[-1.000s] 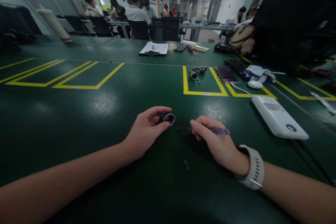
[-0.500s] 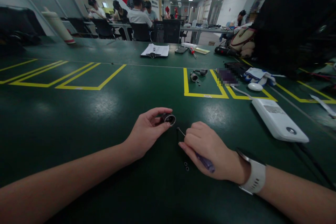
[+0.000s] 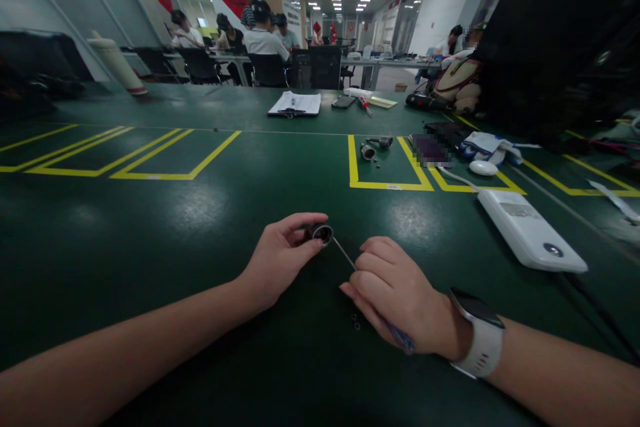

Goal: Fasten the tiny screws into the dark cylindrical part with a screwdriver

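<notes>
My left hand (image 3: 280, 259) pinches a small dark metal sleeve (image 3: 329, 234) between thumb and fingers, its round opening turned toward me and to the right. Wrapped in the fingers of my right hand (image 3: 397, 290) is a screwdriver (image 3: 345, 255) with a thin shaft and a translucent purple handle end showing below the palm. Its tip reaches the rim of the sleeve; whether it goes inside, I cannot tell. Two small dark rings or nuts (image 3: 355, 322) lie on the green table (image 3: 210, 367), just left of my right hand.
Two metal parts (image 3: 369, 152) and tiny pieces lie inside a yellow taped box. A white power bank (image 3: 530, 230) with cables sits at the right. Farther back are a clipboard (image 3: 295, 104), a phone (image 3: 343, 102) and a red-handled tool (image 3: 365, 105). People sit at tables beyond.
The screwdriver's tip has moved up and left, from beside the sleeve to its rim. My right hand has tilted a little; my left hand keeps its hold.
</notes>
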`<state>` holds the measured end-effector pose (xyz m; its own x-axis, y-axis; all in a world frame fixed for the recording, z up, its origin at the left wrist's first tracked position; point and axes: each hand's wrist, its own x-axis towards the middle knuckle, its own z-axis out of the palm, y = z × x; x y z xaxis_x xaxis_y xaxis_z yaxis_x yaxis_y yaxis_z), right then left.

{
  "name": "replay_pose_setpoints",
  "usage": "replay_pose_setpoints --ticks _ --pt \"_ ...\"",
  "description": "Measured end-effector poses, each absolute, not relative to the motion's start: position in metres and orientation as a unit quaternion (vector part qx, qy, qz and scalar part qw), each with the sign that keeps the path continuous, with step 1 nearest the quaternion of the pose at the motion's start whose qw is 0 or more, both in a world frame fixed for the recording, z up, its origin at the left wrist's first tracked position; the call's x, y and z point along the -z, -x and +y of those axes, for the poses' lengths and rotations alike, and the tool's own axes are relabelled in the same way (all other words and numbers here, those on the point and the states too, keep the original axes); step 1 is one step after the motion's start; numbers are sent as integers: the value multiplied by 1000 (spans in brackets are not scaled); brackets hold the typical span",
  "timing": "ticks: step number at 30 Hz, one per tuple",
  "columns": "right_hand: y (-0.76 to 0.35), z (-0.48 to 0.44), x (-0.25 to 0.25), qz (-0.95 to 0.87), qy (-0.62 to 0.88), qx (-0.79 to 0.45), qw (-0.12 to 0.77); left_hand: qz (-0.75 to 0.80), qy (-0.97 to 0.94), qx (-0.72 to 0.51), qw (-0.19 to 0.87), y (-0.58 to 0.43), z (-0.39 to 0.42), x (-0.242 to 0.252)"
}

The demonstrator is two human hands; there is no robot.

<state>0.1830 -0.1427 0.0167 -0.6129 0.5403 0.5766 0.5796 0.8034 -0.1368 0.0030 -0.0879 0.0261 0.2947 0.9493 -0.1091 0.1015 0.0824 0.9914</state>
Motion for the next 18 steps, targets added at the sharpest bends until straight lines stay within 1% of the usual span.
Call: replay_pose_setpoints --ticks 9,18 --pt "-183 -142 -15 -900 317 20 297 444 -605 -355 558 -4 -93 -25" --pt "-179 -141 -13 -912 307 67 265 437 -617 -363 544 -4 -92 -21"
